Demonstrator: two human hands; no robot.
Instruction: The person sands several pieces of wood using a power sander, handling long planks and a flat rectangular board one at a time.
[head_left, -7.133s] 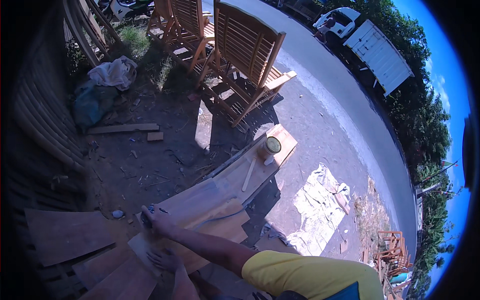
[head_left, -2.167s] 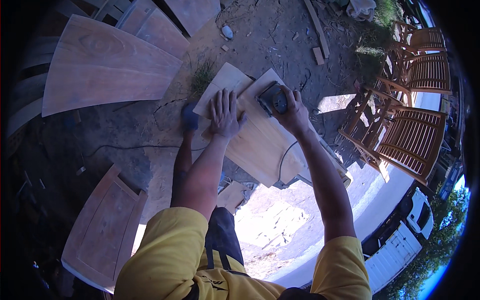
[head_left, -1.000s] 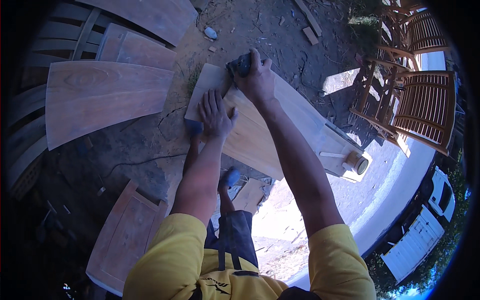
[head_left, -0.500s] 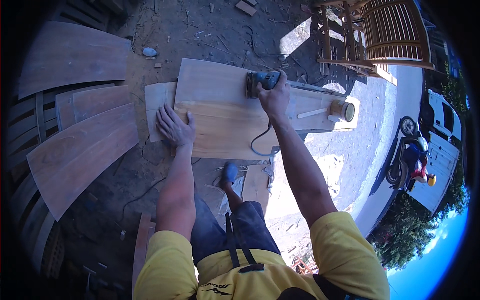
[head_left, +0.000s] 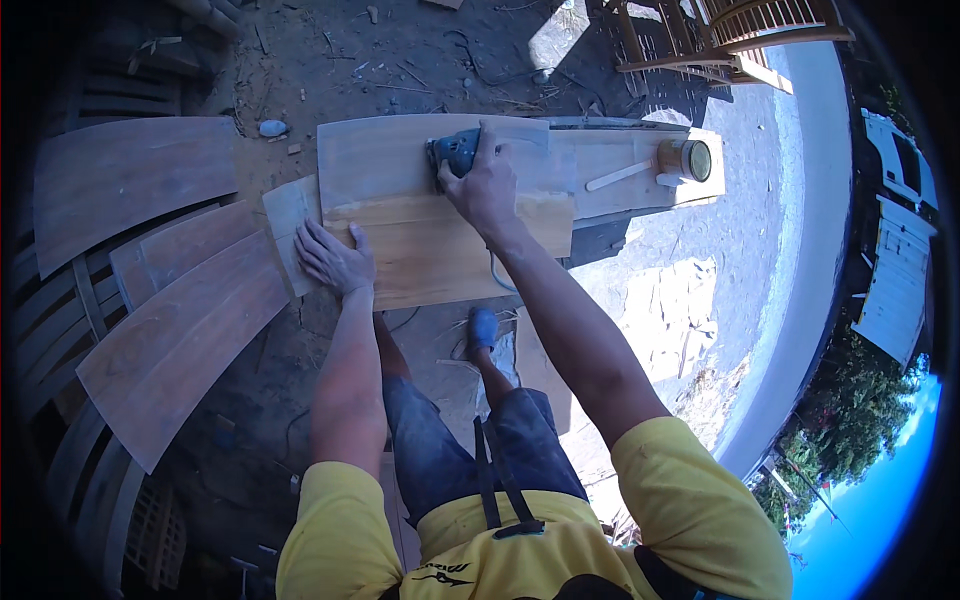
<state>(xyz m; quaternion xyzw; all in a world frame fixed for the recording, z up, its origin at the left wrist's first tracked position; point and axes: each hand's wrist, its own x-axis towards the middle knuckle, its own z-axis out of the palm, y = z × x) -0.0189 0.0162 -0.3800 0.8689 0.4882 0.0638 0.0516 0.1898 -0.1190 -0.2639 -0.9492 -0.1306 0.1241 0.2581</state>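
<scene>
On the far half of the wooden panel (head_left: 415, 222), the sander (head_left: 456, 154), likely weighty, rigid and best held around its body, is clasped by the right hand (head_left: 485, 192) in a curled grip, while the left hand (head_left: 337, 260) is laid open at the panel's left edge, grasping nothing.

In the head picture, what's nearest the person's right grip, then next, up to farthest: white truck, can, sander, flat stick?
From the right grip:
1. Sander, held in it.
2. Flat stick, to its right.
3. Can, further right, past the stick.
4. White truck, at the picture's far right.
</scene>
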